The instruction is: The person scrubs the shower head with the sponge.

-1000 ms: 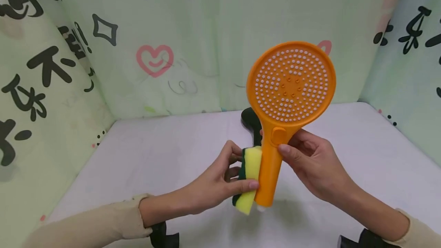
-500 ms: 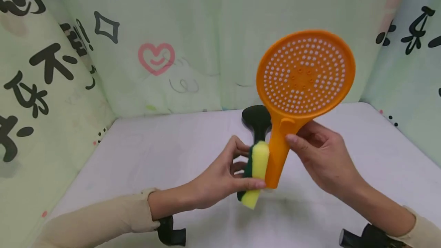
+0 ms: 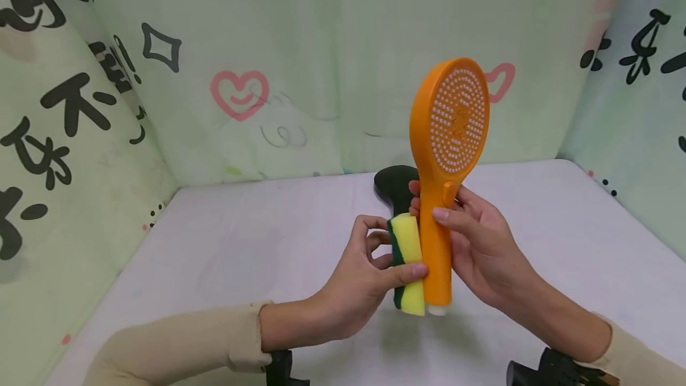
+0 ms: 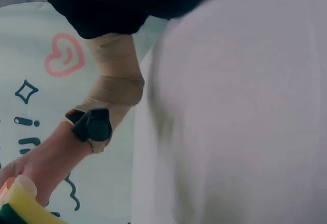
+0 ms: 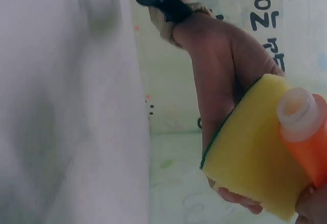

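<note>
Both hands' grips meet: sponge against shower head.

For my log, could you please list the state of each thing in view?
Orange shower head: upright, off the table, gripped at the handle by the right hand.
Sponge: pinched by the left hand, yellow side against the handle.
Black object: on the table behind, partly hidden.

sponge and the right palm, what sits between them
The handle of the orange shower head: the left hand presses the yellow-green sponge against its left side, and the right hand grips its other side. Head view shows it.
</note>
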Demonstrator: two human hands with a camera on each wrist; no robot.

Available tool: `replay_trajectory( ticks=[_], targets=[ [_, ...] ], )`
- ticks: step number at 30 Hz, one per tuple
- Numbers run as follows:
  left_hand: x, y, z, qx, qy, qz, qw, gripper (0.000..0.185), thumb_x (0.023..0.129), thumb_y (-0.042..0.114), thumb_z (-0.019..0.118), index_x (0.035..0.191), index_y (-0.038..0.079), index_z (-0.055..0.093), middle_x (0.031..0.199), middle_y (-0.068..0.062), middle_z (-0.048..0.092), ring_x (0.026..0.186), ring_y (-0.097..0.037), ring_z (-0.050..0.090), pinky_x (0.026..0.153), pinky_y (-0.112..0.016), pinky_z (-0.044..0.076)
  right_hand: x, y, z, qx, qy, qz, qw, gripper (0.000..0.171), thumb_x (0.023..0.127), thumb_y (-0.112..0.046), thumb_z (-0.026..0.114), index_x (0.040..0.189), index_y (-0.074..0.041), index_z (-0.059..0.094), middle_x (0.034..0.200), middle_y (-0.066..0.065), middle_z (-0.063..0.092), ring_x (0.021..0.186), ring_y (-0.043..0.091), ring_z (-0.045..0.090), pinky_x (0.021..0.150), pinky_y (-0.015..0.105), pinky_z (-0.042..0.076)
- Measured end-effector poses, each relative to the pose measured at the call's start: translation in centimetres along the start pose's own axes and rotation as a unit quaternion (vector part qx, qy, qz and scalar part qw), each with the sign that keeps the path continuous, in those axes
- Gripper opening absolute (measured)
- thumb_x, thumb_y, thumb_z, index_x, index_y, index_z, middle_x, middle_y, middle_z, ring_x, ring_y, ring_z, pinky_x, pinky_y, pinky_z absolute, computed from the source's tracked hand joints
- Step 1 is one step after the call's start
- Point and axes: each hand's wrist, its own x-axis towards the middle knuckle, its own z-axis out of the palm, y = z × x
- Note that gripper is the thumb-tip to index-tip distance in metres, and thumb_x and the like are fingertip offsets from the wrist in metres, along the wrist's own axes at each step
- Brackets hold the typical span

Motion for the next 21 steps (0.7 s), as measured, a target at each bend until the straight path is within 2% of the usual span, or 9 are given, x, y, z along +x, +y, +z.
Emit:
replay_trajectory(
  ticks=[5,8,11,15,18,21],
  targets=[
    [0.5,-0.2,0.3,0.016,0.027,0.018,0.9993,0.054,0.091,0.003,0.076,0.124,0.013,0.034,0.130,-0.012,0.043,0.110,-0.024,0.063,0.093,-0.034,0.057,0.5,0.0,0.5,-0.027,0.075,0.038,0.996,0.052,0.103,-0.006,0.059,0.149,-0.012,0.036,0.141,0.008,0.043,0.129,0.024,0.049,0.107,0.027,0.046],
    [0.7,-0.1,-0.1,0.030,0.035,0.029,0.9985,0.054,0.091,0.003,0.076,0.124,0.012,0.034,0.130,-0.012,0.045,0.112,-0.024,0.063,0.093,-0.034,0.057,0.6,-0.1,0.3,-0.037,0.083,0.061,0.994,0.052,0.101,-0.007,0.062,0.149,-0.013,0.042,0.139,0.007,0.047,0.129,0.024,0.050,0.105,0.026,0.047],
    [0.8,0.5,-0.6,0.038,0.045,0.056,0.9967,0.055,0.091,0.003,0.076,0.125,0.012,0.034,0.130,-0.011,0.044,0.116,-0.025,0.060,0.096,-0.035,0.056,0.5,-0.3,-0.1,-0.055,0.045,0.056,0.996,0.051,0.101,-0.003,0.061,0.148,-0.010,0.045,0.139,0.007,0.056,0.130,0.023,0.053,0.106,0.027,0.047],
    [1.0,1.9,-1.2,0.057,0.053,0.112,0.9906,0.058,0.090,0.003,0.076,0.127,0.013,0.033,0.133,-0.010,0.042,0.121,-0.026,0.058,0.102,-0.036,0.052,0.1,-0.7,-0.5,-0.083,-0.024,0.042,0.995,0.047,0.104,0.000,0.054,0.149,-0.006,0.041,0.140,0.013,0.058,0.133,0.026,0.053,0.109,0.032,0.045],
    [1.2,3.0,-1.2,0.065,0.040,0.154,0.9850,0.058,0.090,0.001,0.076,0.128,0.013,0.033,0.134,-0.010,0.042,0.121,-0.028,0.057,0.105,-0.037,0.050,-0.3,-0.7,-0.6,-0.115,-0.045,0.063,0.990,0.043,0.105,-0.004,0.054,0.146,-0.004,0.045,0.139,0.014,0.056,0.129,0.026,0.056,0.108,0.032,0.047],
    [1.6,4.6,-1.2,0.062,0.033,0.188,0.9796,0.055,0.091,-0.002,0.072,0.127,0.013,0.034,0.134,-0.011,0.042,0.120,-0.028,0.056,0.106,-0.038,0.049,-0.8,-0.3,-0.9,-0.167,-0.075,0.087,0.979,0.036,0.105,-0.007,0.055,0.140,0.000,0.053,0.133,0.017,0.059,0.121,0.030,0.060,0.105,0.032,0.050]
  ],
)
